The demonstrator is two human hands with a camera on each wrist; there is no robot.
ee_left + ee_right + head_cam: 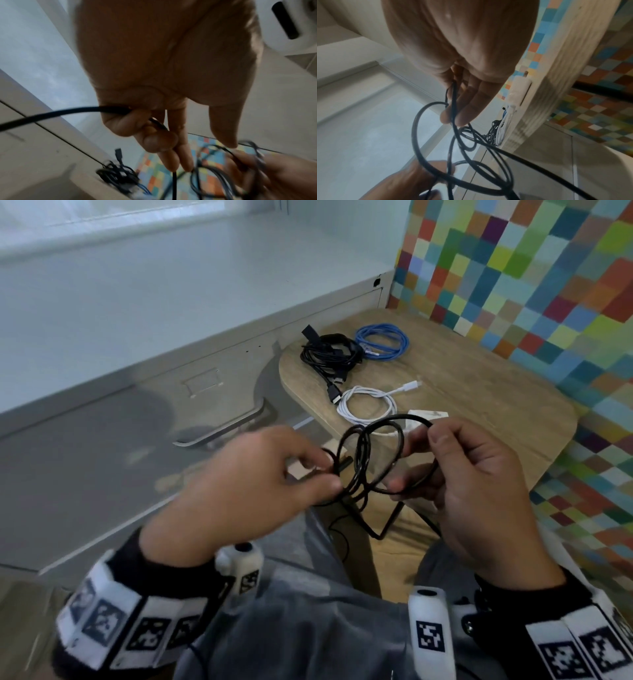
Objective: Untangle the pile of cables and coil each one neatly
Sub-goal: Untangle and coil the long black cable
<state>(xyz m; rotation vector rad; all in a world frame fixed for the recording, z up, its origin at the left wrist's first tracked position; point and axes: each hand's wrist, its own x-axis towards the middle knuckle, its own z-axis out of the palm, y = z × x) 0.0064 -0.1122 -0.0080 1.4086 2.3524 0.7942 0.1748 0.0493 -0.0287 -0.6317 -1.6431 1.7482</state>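
A person's left hand (239, 491) and right hand (479, 491) lift a thin black cable (363, 463) clear of the wooden tabletop (479, 378), apparently so its loops hang free to be wound. The right grip pinches the gathered loops to keep them from springing apart; the left grip closes on the trailing length, seemingly feeding it in. Set aside at the tabletop's far end lie a black cable bundle (329, 354), a coiled blue cable (383, 341) and a coiled white cable (368, 402).
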